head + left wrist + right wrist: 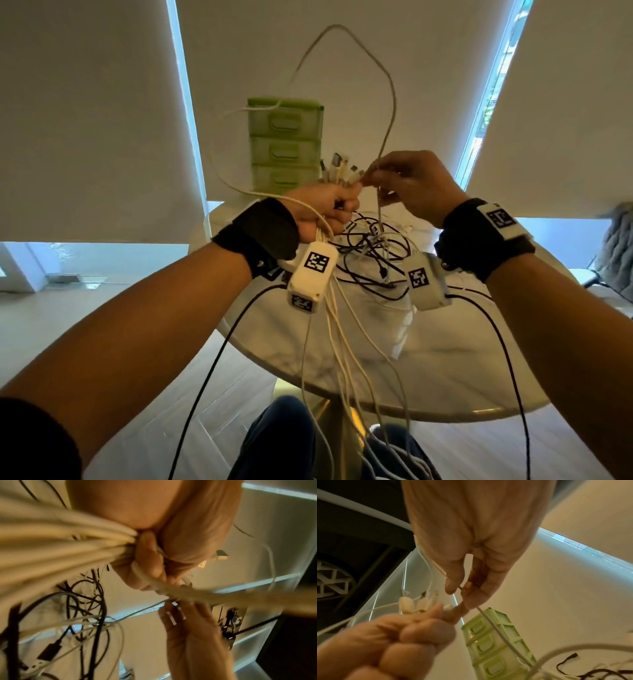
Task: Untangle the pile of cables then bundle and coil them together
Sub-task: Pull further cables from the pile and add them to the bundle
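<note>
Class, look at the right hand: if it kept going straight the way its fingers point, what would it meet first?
Probably the left hand, which grips the white cable bundle; the right hand points at its thumb side, almost touching. The connector ends sit just above that line.

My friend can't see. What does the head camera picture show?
The left hand grips a bunch of white cables, plugs up, while the right hand pinches one more cable looping high. Below, black cables lie tangled on a round table by green drawers.
</note>
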`<state>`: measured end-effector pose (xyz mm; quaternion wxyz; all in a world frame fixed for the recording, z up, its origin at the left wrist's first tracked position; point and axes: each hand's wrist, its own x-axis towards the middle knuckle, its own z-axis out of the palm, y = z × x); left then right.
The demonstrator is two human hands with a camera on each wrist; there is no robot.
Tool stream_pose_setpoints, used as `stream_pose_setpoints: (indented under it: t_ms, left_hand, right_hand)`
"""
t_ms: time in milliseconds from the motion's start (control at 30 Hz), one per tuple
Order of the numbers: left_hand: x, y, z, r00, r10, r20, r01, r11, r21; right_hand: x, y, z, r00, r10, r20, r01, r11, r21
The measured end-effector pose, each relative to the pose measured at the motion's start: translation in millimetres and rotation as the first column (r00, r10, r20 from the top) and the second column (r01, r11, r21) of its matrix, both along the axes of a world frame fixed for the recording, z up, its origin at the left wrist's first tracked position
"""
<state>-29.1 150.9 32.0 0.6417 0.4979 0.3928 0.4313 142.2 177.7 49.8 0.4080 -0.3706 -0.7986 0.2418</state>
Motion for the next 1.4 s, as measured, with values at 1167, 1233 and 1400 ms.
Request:
stream_pose_setpoints:
  t_ms: [1167, 1233, 1400]
  left_hand:
    - [8, 7, -7, 0.985, -0.117, 0.127, 0.096, 0.982, 0.160]
    - [4, 4, -11, 0.980, -0.201, -0.005, 0.200, 0.973, 0.115]
    - [-16, 5, -21, 0.723, -0.310, -0.618, 0.299, 0.946, -0.125]
  right_hand:
    - [4, -6, -24, 0.986, 0.067, 0.150, -0.018, 0.951, -0.309]
    - [29, -3, -24, 0.995, -0.088, 0.049, 0.097, 0.962, -0.256]
    - [101, 2, -26, 0.918, -0.306, -0.253, 0.229, 0.928, -0.293]
